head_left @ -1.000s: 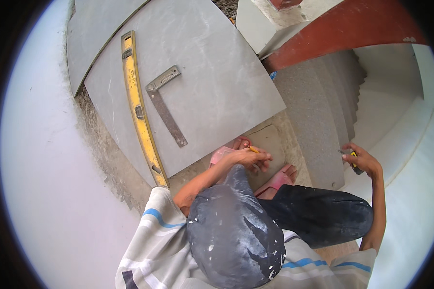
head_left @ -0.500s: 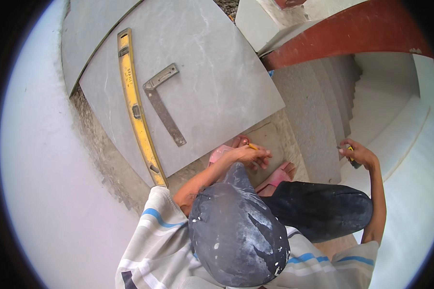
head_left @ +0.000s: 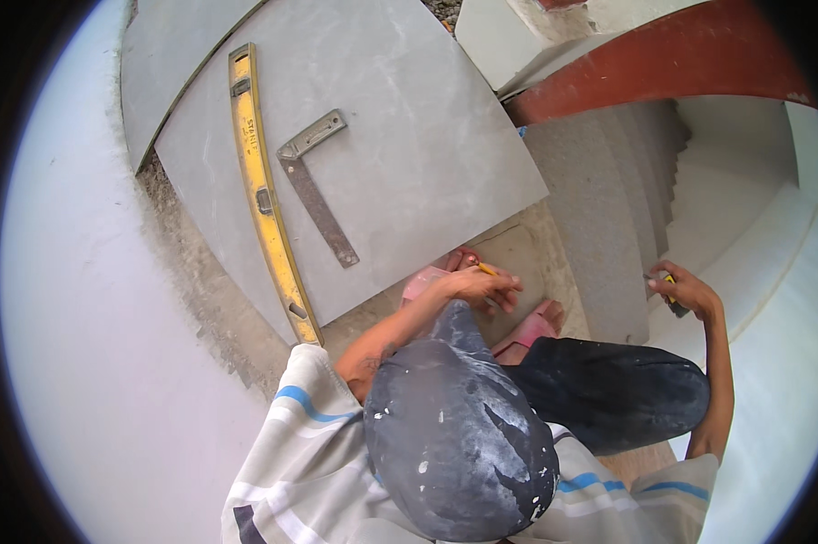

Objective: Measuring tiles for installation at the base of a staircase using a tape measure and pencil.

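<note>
My left hand [head_left: 483, 288] hovers near the tile's lower edge, above my feet, with a yellow pencil [head_left: 487, 269] tucked between its loosely curled fingers. Out to the right, beside the stairs, my right hand [head_left: 688, 290] grips a yellow and black tape measure [head_left: 675, 303]. A bit of metal pokes out by the fingertips of that hand. On the large grey marbled tile [head_left: 427, 154] lie a long yellow spirit level [head_left: 267, 218] and, to its right, a try square [head_left: 322, 210] with a rusty blade. Neither hand touches these two tools.
A grey staircase [head_left: 590, 208] drops away at the right, beside a red curved beam [head_left: 663, 59]. The white wall [head_left: 82, 317] stands on the left, with a rough cement strip [head_left: 209, 290] along its foot. Pink sandals [head_left: 527, 334] are on my feet.
The whole view has shifted slightly, so the tile and tools sit a little farther right and higher. Both hands keep hold of the same things and have barely moved.
</note>
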{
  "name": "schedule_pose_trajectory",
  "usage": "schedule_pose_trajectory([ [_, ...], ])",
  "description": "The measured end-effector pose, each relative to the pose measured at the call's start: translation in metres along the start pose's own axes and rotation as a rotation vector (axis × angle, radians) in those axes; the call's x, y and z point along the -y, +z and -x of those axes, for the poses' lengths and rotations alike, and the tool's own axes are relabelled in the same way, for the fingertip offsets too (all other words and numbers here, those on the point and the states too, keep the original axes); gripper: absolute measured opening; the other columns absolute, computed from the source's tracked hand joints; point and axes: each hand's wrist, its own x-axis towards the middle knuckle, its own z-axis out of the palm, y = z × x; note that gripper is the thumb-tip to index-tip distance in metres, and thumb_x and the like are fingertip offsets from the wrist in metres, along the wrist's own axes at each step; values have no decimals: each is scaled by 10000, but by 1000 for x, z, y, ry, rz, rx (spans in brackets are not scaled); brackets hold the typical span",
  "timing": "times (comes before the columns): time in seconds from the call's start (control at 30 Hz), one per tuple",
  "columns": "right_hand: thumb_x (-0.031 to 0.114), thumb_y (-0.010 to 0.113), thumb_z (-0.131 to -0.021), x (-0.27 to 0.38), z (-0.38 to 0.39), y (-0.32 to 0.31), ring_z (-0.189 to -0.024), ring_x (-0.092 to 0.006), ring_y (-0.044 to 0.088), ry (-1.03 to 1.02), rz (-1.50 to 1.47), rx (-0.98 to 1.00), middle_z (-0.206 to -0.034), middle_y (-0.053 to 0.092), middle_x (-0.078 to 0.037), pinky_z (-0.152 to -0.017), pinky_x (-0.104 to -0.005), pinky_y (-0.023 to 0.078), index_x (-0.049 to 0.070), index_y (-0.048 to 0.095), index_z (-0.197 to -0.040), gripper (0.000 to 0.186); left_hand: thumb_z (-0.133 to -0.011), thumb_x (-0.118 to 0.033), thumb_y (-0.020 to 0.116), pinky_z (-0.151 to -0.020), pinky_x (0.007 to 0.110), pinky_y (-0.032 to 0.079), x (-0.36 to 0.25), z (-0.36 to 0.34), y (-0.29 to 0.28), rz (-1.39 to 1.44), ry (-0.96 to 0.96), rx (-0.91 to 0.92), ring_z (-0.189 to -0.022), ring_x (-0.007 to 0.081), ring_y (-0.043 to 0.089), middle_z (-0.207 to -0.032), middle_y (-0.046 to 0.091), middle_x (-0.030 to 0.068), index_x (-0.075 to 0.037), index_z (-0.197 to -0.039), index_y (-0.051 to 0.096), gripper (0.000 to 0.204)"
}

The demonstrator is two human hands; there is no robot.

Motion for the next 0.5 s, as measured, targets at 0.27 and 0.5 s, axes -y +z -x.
schedule_pose_trajectory([
  [0.27, 428, 733, -852, -1, -6, 1, -811, -166, 579, -17, -34, 25, -877, 617, -55, -731, -331, 459, 93, 599, -1253, 539, -1052, -428, 445, -981, 423, 494, -11, 3, 5, 62, -84, -3, -1161, 209, 608, -1218, 640, 115, -17, -1401, 497, 542],
  [0.5, 432, 738, -853, 4, -7, -1, -819, -165, 579, -23, -21, 32, -884, 616, -55, -729, -334, 460, 98, 595, -1257, 544, -1058, -429, 427, -948, 403, 498, -6, 4, 2, 81, -61, -5, -1139, 207, 617, -1209, 641, 110, -25, -1396, 500, 532],
])
